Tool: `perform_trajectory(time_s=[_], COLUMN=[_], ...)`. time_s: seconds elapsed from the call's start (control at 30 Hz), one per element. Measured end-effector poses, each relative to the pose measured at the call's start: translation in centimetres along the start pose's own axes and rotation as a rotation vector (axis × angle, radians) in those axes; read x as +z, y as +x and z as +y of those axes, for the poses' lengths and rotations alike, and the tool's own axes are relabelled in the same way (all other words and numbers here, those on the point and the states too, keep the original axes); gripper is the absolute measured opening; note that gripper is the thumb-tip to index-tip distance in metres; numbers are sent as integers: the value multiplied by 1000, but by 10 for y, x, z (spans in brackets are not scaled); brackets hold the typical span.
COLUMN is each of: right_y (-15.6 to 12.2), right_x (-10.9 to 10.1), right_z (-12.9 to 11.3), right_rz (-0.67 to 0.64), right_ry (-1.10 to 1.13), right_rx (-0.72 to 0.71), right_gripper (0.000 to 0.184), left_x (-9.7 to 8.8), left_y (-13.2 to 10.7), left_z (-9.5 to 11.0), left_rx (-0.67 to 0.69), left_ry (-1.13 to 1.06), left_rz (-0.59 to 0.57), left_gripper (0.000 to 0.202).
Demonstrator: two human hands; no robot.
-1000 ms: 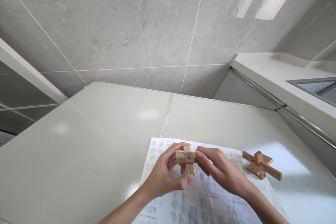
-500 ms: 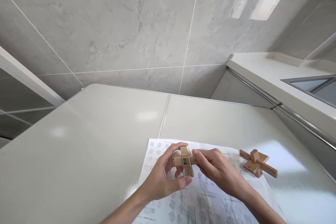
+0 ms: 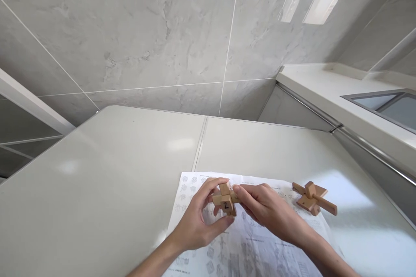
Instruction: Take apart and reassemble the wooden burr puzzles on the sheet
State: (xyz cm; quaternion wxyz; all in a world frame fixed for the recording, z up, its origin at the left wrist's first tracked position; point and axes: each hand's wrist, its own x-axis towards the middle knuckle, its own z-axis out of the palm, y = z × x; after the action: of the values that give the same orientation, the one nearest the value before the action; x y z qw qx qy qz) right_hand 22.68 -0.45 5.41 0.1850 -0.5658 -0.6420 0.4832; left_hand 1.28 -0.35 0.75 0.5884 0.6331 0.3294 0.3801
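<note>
Two hands pinch the wooden cross piece [image 3: 225,200] over the printed sheet [image 3: 247,242] — left hand [image 3: 195,225] cradling it, right hand [image 3: 264,210] gripping its right arm; long axis near horizontal

Two bare forearms — no sleeves, watch or rings — end in the left hand [image 3: 195,225] and right hand [image 3: 264,210].

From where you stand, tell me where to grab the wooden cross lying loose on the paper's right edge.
Take the cross by the long bar that juts toward the right, coming with the right hand from above. That bar lies low and free of the stacked middle, with bare table beside it, so fingers can probably close across its two long sides.
</note>
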Motion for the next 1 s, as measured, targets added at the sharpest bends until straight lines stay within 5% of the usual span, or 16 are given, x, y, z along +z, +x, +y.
perform_trajectory(time_s=[0.23,0.5,0.73,1.0], right_y=[5,17,16,-7], right_x=[1,19,29,19], right_z=[4,11,29,79], right_rz=[-151,-163,225,527], right_ry=[313,1139,1478,1546], right_rx=[22,175,214,141], right_gripper=[61,40,27,27], left_x=[-11,-11,-5,-3], left_y=[5,9,16,12], left_z=[1,-7,-9,-11], left_rx=[32,-104,-275,-257], left_ry=[18,21,85,194], left_rz=[-11,245,330,288], left_gripper=[57,55,37,30])
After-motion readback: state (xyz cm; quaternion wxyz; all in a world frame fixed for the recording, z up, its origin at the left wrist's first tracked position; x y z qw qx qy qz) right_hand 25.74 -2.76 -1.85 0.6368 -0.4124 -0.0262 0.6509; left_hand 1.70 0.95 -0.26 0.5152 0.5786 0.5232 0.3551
